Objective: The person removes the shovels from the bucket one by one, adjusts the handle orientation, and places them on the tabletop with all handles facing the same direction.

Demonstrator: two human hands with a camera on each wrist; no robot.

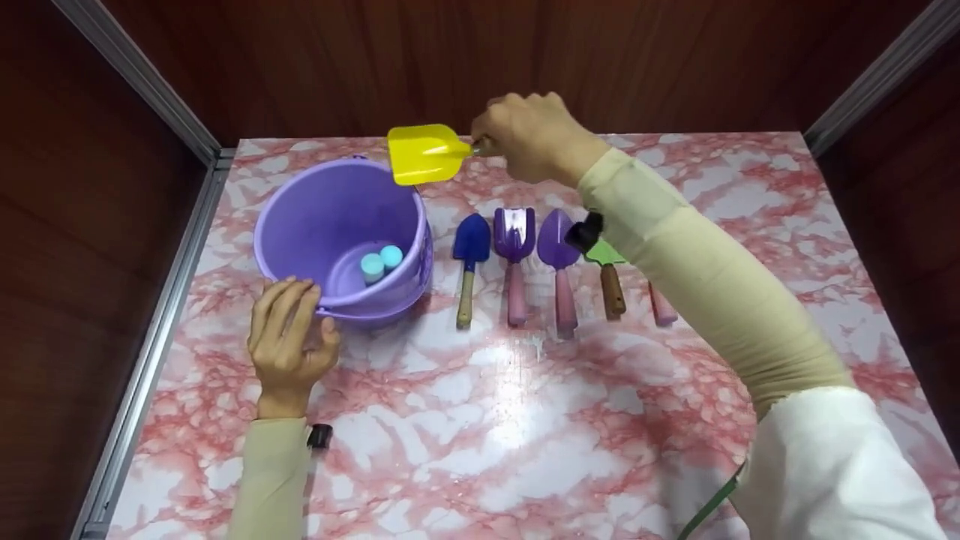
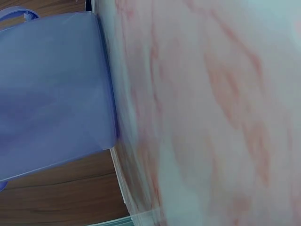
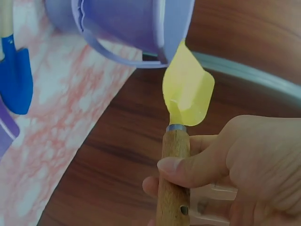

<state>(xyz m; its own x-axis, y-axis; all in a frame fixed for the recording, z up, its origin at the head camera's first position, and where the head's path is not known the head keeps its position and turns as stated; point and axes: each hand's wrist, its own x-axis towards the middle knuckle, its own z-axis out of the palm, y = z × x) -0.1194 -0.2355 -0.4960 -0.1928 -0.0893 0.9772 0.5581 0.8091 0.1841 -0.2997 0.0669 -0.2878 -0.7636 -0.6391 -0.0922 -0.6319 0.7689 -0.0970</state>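
A yellow toy shovel (image 1: pixel 426 155) with a wooden handle (image 3: pixel 173 183) is in my right hand (image 1: pixel 536 139), lifted near the right far rim of a purple bucket (image 1: pixel 341 187). Thumb and fingers grip the handle, as the right wrist view shows. In the head view the blade overlaps the bucket's rim. My left hand (image 1: pixel 289 341) holds the bucket's near left rim, fingertips over the edge and thumb outside. Two light-blue round pieces (image 1: pixel 373 268) lie inside on the bucket's floor. The left wrist view shows the bucket's side (image 2: pixel 51 89) but not the hand.
Right of the bucket, a row of hand tools lies on the marbled table (image 1: pixel 450 420): a blue trowel (image 1: pixel 471 240), purple scoop (image 1: pixel 514 236), purple trowel (image 1: pixel 557 236), green-headed tool (image 1: pixel 604 253) and pink handle (image 1: pixel 662 304). My right arm covers part of it. Wooden panels (image 1: pixel 420 60) enclose the table.
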